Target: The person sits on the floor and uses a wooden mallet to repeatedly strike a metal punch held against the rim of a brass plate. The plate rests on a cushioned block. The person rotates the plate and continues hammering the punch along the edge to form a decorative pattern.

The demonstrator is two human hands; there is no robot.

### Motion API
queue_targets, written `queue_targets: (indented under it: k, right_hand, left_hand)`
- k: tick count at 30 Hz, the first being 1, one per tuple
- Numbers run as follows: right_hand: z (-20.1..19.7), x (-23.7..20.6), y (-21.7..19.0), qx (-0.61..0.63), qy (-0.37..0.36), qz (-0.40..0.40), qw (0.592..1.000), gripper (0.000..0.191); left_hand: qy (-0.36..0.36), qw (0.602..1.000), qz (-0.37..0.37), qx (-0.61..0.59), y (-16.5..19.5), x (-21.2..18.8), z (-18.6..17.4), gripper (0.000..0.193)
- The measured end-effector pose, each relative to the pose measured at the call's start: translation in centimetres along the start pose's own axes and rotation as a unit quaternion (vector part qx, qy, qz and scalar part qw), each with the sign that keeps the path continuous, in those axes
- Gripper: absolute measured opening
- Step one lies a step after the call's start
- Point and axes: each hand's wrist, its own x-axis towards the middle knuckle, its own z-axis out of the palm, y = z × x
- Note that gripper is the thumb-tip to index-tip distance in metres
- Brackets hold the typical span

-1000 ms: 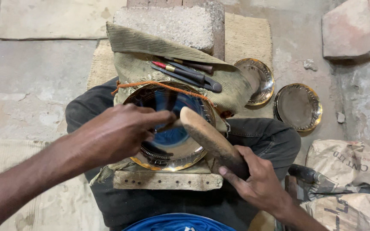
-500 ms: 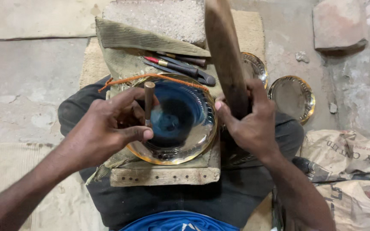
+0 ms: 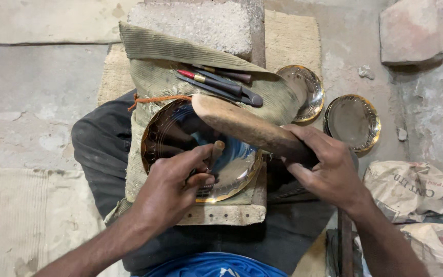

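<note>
The left hand [image 3: 173,187] has its fingers pinching a small punch tool [image 3: 215,154]. The tool stands almost upright, with its tip down on a shiny round metal plate [image 3: 226,177]. The plate lies right under these fingers, on a wooden block [image 3: 221,215] that sits on the person's lap.

The right hand [image 3: 329,166] has its fingers wrapped tight around the end of a wooden mallet [image 3: 247,128]. The fat head of the mallet reaches out past those fingers, over the top edge of the plate and just above the punch tool. It covers part of the plate, so that bit cannot be seen.

Beyond the fingers of both hands lies a folded green cloth [image 3: 160,66] over a grey stone block [image 3: 201,23]. A few thin tools [image 3: 221,84] with dark and red handles rest on the cloth, near the mallet's head. An orange string [image 3: 155,100] lies by the plate's far rim.

Off to the side of the right fingers, two more shiny plates sit on the floor: a nearer one [image 3: 306,92] and a farther one [image 3: 352,122]. Below them are crumpled sacks [image 3: 416,192].
</note>
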Motion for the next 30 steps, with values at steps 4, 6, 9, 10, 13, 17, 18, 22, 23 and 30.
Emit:
queue_targets:
  k: [4,6,9,10,13,17,18,22,23,30]
  right_hand:
    - [-0.1,-0.6,1.7,-0.032,0.012,0.002,0.999,0.064]
    - [-0.2,-0.6,2.1,0.007,0.021,0.059,0.998,0.06]
    - [-0.5,-0.4,2.6,-0.005,0.014,0.045,0.999,0.057]
    - [-1.0,-0.2,2.9,-0.109,0.005,-0.04,0.993,0.06]
    - [-1.4,0.1,3.7,-0.108,-0.023,0.049,0.993,0.054]
    - [-1.5,-0.2,4.2,-0.293,-0.041,-0.04,0.954,0.057]
    - [-1.4,-0.3,4.2,-0.2,-0.032,0.013,0.979,0.052]
    - [-1.5,-0.7,3.7,-0.177,-0.046,0.051,0.982,0.049]
    - [-1.5,-0.8,3.5,-0.257,-0.061,0.019,0.964,0.053]
    - [-1.5,-0.9,2.5,-0.192,-0.044,0.002,0.98,0.054]
  left_hand:
    - [0.014,1.0,0.021,-0.011,-0.4,-0.3,0.4,0.039]
    - [0.02,0.999,0.022,-0.019,-0.6,-0.4,0.5,0.038]
    - [0.017,1.0,0.003,-0.008,-0.7,-0.3,0.7,0.043]
    - [0.01,1.0,0.006,-0.01,-0.7,-0.2,0.8,0.042]
    - [0.0,1.0,0.015,-0.012,-0.6,0.0,0.8,0.039]
    - [-0.015,0.999,-0.022,0.023,-0.4,0.1,0.4,0.038]
    - [-0.026,0.998,-0.041,0.041,-0.4,0.1,0.3,0.04]
    - [-0.039,0.999,-0.006,-0.008,-0.2,0.4,0.1,0.052]
    - [-0.04,0.999,-0.008,0.0,-0.1,0.4,0.0,0.051]
    - [-0.065,0.995,-0.057,0.044,0.3,0.7,-0.4,0.039]
